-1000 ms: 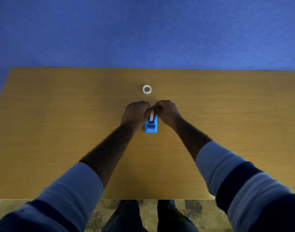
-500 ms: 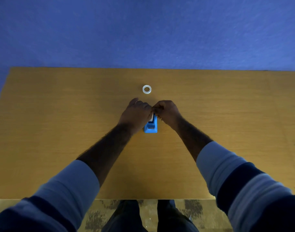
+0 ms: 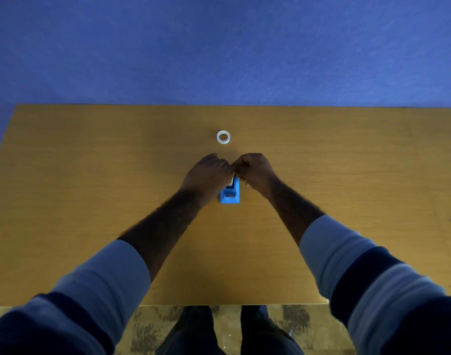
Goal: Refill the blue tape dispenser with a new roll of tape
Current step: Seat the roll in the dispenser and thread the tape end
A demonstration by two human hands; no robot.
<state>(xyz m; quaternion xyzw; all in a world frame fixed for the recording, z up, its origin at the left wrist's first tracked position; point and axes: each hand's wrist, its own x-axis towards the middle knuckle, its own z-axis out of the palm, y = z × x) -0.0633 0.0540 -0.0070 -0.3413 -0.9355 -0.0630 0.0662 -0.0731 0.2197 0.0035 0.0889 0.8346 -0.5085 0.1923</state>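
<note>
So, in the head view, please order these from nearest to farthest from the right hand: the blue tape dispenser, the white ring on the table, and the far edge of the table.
From the right hand:
1. Blue tape dispenser: right at the fingertips, just to the hand's left.
2. White ring: lying flat, a little beyond the hand and slightly left.
3. Far edge of the table: farthest, against the blue wall.

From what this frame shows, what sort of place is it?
Probably a plain indoor desk set up for recording: a bare wooden table against a blue wall, patterned floor below, holding only a tape dispenser and a small ring.
</note>
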